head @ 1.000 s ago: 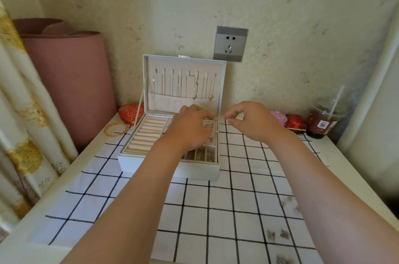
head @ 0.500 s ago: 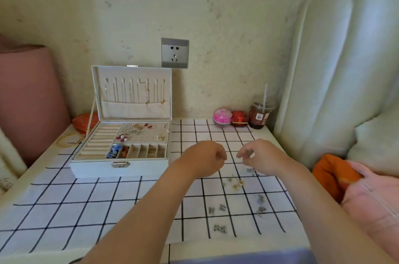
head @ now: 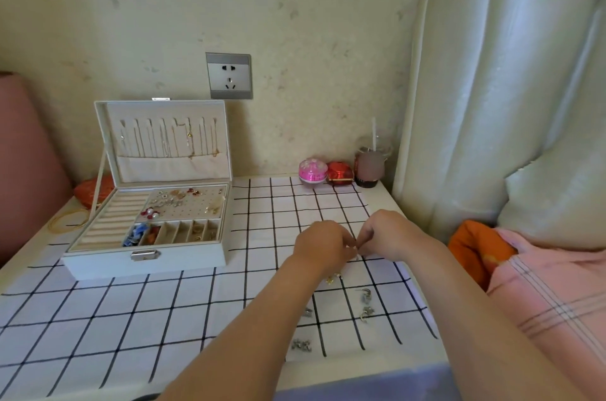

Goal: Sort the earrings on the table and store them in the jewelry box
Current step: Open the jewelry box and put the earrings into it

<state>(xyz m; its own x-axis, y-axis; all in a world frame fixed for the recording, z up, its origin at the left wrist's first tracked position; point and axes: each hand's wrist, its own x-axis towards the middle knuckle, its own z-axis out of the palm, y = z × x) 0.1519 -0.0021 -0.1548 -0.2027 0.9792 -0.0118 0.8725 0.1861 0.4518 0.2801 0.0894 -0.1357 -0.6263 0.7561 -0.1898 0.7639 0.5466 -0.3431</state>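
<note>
Hands are meeting fingertip to fingertip above the checked cloth (head: 164,318): the left hand (head: 323,245) and the right hand (head: 390,236) are both curling their fingers inward into a pinch. Whatever is sitting between the tips is too small to make out, so I cannot tell whether either hand is gripping anything. Both forearms are running out of the bottom of the view.

Just below the hands, loose earrings (head: 364,297) are lying scattered on the cloth, small silvery and gold glints, some partly hiding behind the left wrist. The cloth is draping over the pale bench (head: 390,197), white with thin black grid lines.

Well to the left, the jewelry box (head: 144,264) is sitting open, boxy and off-white with a metal clasp. Its padded lid (head: 164,138) is standing upright with thin chains hanging in it. Inside, ring rolls, a perforated panel carrying studs, and narrow compartments are showing; the pieces are blurring together.

Against the speckled wall, a grey socket (head: 229,76), a glossy pink pot (head: 313,171), a red pot (head: 341,172) and a plastic cup (head: 370,168) with a straw are lining up. A quilted, shiny headboard (head: 492,105) is filling the right side.
</note>
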